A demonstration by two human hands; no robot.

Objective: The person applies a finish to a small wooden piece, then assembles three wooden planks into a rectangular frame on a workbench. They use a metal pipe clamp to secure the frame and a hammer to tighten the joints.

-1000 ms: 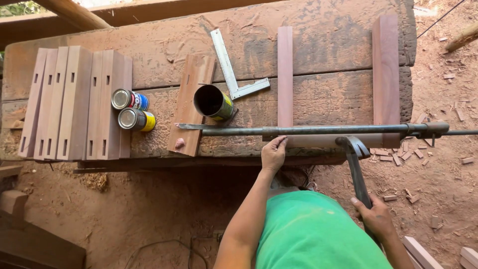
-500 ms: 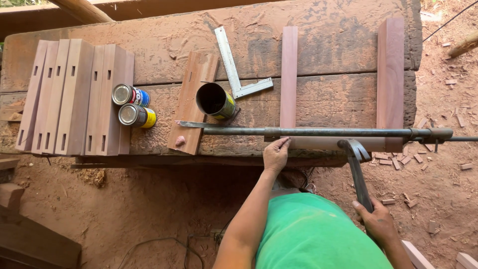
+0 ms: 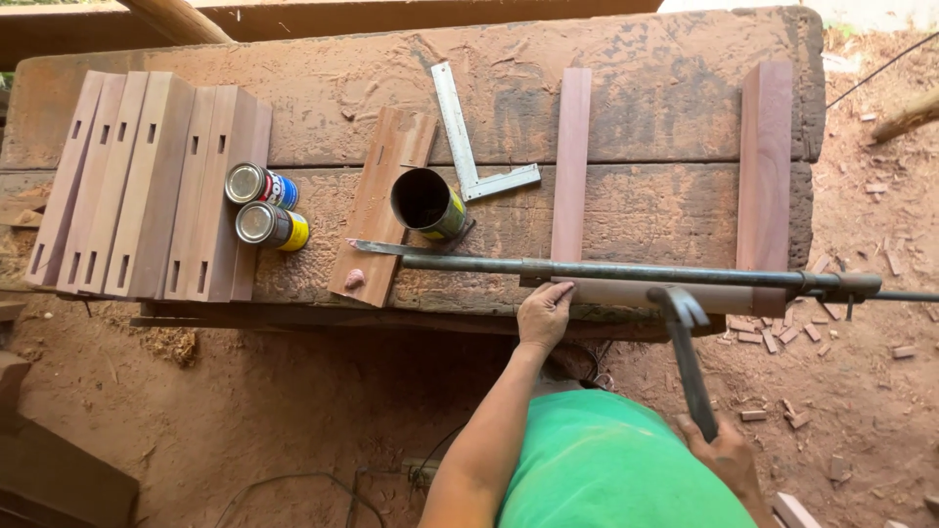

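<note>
Two tins [image 3: 264, 205], steel square [image 3: 472, 147], slotted boards [image 3: 147, 186].

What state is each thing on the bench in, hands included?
Left hand: resting on the wooden rail at the bench edge.
Right hand: gripping a hammer by its handle.
Bar clamp: lying across two upright boards.
Open can: lidless, tipped on its side.
Two small cans: lids on, lying on their sides.
Slotted boards: lined up side by side.
Metal square: lying flat.
</note>
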